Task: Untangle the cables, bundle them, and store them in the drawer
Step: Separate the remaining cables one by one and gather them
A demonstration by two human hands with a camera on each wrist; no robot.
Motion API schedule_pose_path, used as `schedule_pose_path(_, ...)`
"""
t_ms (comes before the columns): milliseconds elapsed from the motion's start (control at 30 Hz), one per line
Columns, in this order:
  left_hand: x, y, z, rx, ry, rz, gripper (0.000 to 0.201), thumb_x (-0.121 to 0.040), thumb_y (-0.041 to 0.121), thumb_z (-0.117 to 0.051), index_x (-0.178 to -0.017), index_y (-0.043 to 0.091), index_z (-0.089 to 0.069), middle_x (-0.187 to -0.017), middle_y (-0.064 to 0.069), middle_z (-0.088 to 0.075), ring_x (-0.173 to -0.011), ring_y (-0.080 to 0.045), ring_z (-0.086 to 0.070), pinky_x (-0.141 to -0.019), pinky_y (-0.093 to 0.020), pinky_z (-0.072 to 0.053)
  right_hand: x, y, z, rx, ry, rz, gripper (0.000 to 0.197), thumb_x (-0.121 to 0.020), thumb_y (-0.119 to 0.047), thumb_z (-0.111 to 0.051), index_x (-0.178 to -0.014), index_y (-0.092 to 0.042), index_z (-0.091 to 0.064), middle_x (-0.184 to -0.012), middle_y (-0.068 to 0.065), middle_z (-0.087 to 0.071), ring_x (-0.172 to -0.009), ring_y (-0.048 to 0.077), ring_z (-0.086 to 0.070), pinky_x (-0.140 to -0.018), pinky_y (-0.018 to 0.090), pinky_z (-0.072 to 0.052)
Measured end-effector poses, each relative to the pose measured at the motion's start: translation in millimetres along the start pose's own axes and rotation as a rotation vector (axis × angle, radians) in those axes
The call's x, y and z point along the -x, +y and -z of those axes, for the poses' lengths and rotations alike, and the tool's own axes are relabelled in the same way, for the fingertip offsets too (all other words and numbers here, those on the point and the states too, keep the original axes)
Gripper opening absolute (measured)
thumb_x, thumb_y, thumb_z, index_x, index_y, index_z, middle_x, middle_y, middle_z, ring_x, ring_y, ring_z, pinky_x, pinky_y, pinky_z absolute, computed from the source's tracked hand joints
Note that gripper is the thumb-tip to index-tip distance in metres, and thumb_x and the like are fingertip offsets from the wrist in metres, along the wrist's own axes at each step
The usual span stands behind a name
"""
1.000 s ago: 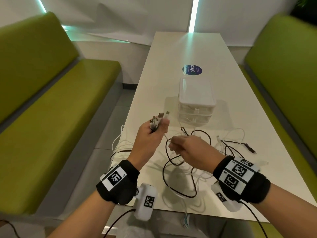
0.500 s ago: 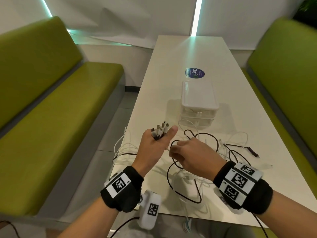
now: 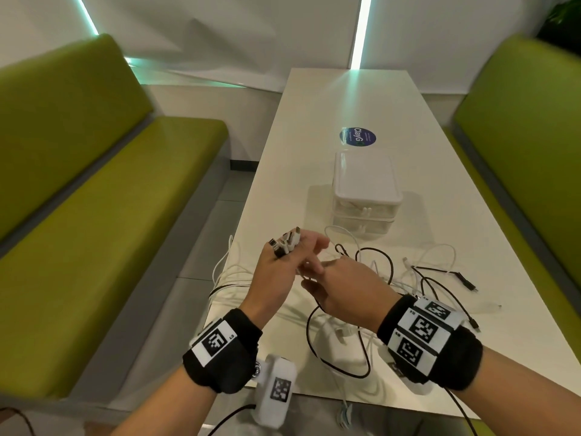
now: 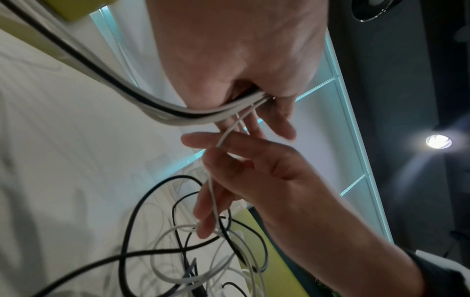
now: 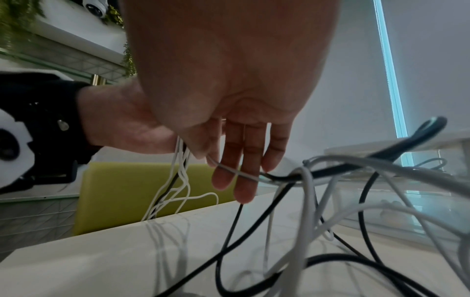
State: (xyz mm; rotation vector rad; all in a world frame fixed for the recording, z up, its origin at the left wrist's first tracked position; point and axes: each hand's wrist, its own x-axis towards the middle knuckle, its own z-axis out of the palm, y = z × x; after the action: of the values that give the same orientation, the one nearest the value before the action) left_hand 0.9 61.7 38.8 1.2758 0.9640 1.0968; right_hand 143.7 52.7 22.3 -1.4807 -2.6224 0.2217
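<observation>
- The left hand, just left of centre in the head view, keeps its bunch of connector ends sticking up above the knuckles. Since a second ago its forefinger and thumb have loosened and spread toward the right hand; the other fingers stay clenched on the gathered cable strands, which trail away to the upper left of the left wrist view.
- The right hand has closed in from the right until it almost touches the left hand. Its fingers hang fairly straight, with a thin white cable running across them and up into the left hand's clutch. Whether the thumb pinches that cable I cannot tell.
- My reading: one more strand is being fed into the left hand's collection, so this is the gathering stage of the untangling.
- The loose tangle of black and white cables lies on the table at lower centre, with some loops hanging over the table's left edge. A fair amount remains to be sorted.
- The drawer box, translucent and white, stands at centre right of the head view beyond the hands, its drawers pushed in. Bundling and storing are not yet begun.
</observation>
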Motion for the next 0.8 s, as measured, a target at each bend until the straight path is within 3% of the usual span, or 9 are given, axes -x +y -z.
schedule_pose_path(100,2.8,3.2,1.1,-0.036,-0.022,-0.026,0.039,-0.098,0.035,-0.042,-0.108,0.011,-0.070,-0.081,-0.007,-0.070,-0.093,-0.008,-0.067,-0.074,-0.007,-0.046,0.2,-6.0,6.0,-0.223,-0.013,-0.047,0.042,-0.096,-0.050,-0.043,-0.133,-0.031,-0.051,-0.100,-0.006,-0.069,-0.084,0.015,-0.063,-0.081,0.033,-0.051)
schedule_pose_path(233,2.8,4.4,-5.2,-0.067,-0.020,-0.060,0.046,-0.100,0.040,-0.036,-0.107,0.012,-0.072,-0.113,0.012,-0.070,-0.120,0.001,-0.054,-0.094,-0.011,-0.041,-5.3,-17.4,10.2,-0.464,0.051,-0.074,0.029,-0.094,-0.041,-0.055,-0.103,-0.016,-0.062,-0.081,-0.011,-0.057,-0.064,0.005,-0.053,-0.060,0.016,-0.040)
schedule_pose_path(367,-0.3,2.1,-3.8,-0.176,-0.023,-0.074,0.054,-0.093,0.056,-0.036,-0.116,0.019,-0.068,-0.111,0.033,-0.064,-0.131,0.009,-0.036,-0.108,-0.028,-0.027,-8.4,-20.1,9.5,-0.499,0.104,-0.080,0.015,-0.093,-0.016,-0.054,-0.086,-0.004,-0.061,-0.074,0.007,-0.063,-0.063,0.021,-0.057,-0.061,0.035,-0.046)
schedule_pose_path(433,-2.2,0.6,0.6,-0.254,-0.034,-0.056,0.065,-0.089,0.070,-0.033,-0.117,0.024,-0.069,-0.115,0.039,-0.059,-0.138,0.005,-0.026,-0.111,-0.032,-0.023,-10.1,-20.0,9.0,-0.496,0.083,-0.062,0.015,-0.094,-0.015,-0.051,-0.083,-0.007,-0.058,-0.072,0.006,-0.062,-0.063,0.021,-0.057,-0.060,0.035,-0.048)
schedule_pose_path(500,-4.2,-2.0,3.8,-0.240,-0.074,0.011,0.071,-0.083,0.078,-0.033,-0.119,0.028,-0.068,-0.119,0.033,-0.060,-0.136,0.003,-0.031,-0.111,-0.031,-0.025,-11.0,-19.5,7.4,-0.452,0.101,-0.006,0.017,-0.094,-0.018,-0.047,-0.081,-0.011,-0.056,-0.070,0.002,-0.057,-0.059,0.017,-0.050,-0.056,0.029,-0.041)
schedule_pose_path(600,-5.9,-0.8,4.9,-0.210,-0.119,0.056,0.050,-0.085,0.068,-0.040,-0.108,0.036,-0.073,-0.127,0.018,-0.062,-0.126,0.004,-0.047,-0.105,-0.022,-0.033,-11.0,-18.0,5.6,-0.420,0.090,-0.002,0.019,-0.096,-0.013,-0.046,-0.093,-0.004,-0.062,-0.082,0.012,-0.065,-0.065,0.021,-0.052,-0.061,0.032,-0.040)
schedule_pose_path(700,-4.3,3.0,2.6,-0.186,-0.111,0.035,0.051,-0.091,0.054,-0.041,-0.103,0.020,-0.075,-0.110,0.010,-0.072,-0.110,0.007,-0.059,-0.091,-0.007,-0.038,-9.9,-17.0,6.0,-0.394,0.051,0.001,0.023,-0.099,-0.014,-0.045,-0.107,0.000,-0.061,-0.091,0.012,-0.068,-0.079,0.025,-0.062,-0.070,0.031,-0.045)
schedule_pose_path(733,-4.1,4.2,2.2,-0.172,-0.082,0.014,0.054,-0.093,0.051,-0.039,-0.098,0.012,-0.076,-0.106,0.008,-0.074,-0.107,0.006,-0.061,-0.089,-0.008,-0.040,-9.8,-16.2,6.6,-0.378,0.044,0.013,0.024,-0.100,-0.018,-0.045,-0.109,-0.001,-0.060,-0.082,0.007,-0.066,-0.072,0.020,-0.060,-0.067,0.026,-0.042)
schedule_pose_path(800,-5.0,5.9,5.9,-0.076,-0.006,-0.039,0.061,-0.097,0.049,-0.033,-0.084,0.005,-0.073,-0.095,-0.001,-0.075,-0.101,-0.009,-0.067,-0.093,-0.025,-0.046,-8.8,-10.6,7.4,-0.371,0.017,-0.013,0.025,-0.101,-0.032,-0.043,-0.105,-0.013,-0.060,-0.066,-0.008,-0.054,-0.059,0.008,-0.049,-0.060,0.024,-0.037)
